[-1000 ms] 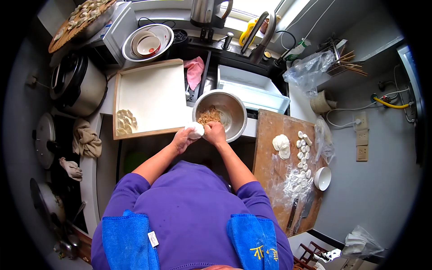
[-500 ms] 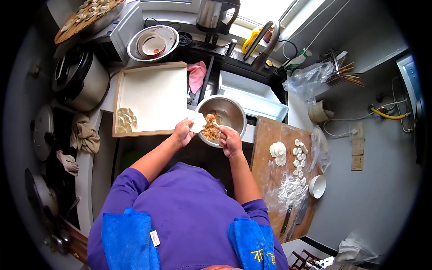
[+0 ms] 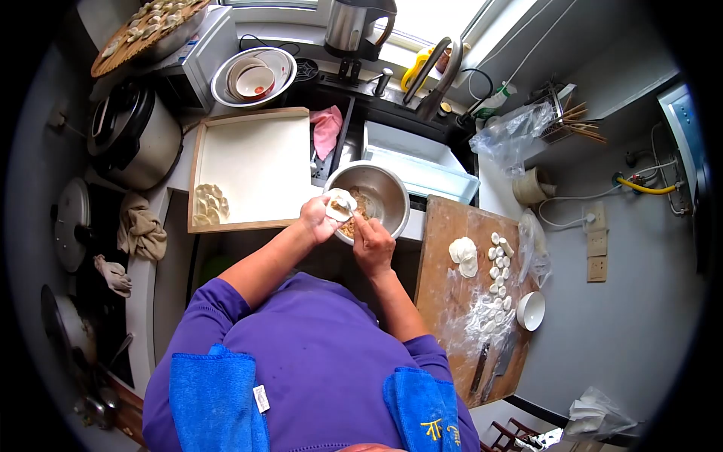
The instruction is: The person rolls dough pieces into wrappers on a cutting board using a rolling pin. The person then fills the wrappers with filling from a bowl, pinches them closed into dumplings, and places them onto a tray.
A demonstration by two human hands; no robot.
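My left hand [image 3: 319,220] holds a round white dumpling wrapper [image 3: 341,199] over the near left rim of a metal bowl [image 3: 397,197]. A dab of brownish filling lies on the wrapper. My right hand [image 3: 373,242] grips a small utensil, apparently a spoon [image 3: 352,213], with its tip at the filling on the wrapper; my fingers hide most of it. Minced filling [image 3: 363,202] sits inside the bowl. To the left, a wood-rimmed tray [image 3: 252,162] carries several folded dumplings [image 3: 210,205] in its near left corner.
On the right, a floured board [image 3: 444,301] bears stacked wrappers [image 3: 463,256], dough pieces [image 3: 498,273], a knife [image 3: 503,355] and a white bowl [image 3: 531,311]. Behind the metal bowl stand a clear bin [image 3: 418,154] and a faucet [image 3: 440,79]. A cooker [image 3: 135,139] is at left.
My right hand has lifted the spoon from the filling in the bowl to the wrapper, where filling now lies. My left hand has shifted slightly right and turned the wrapper upward.
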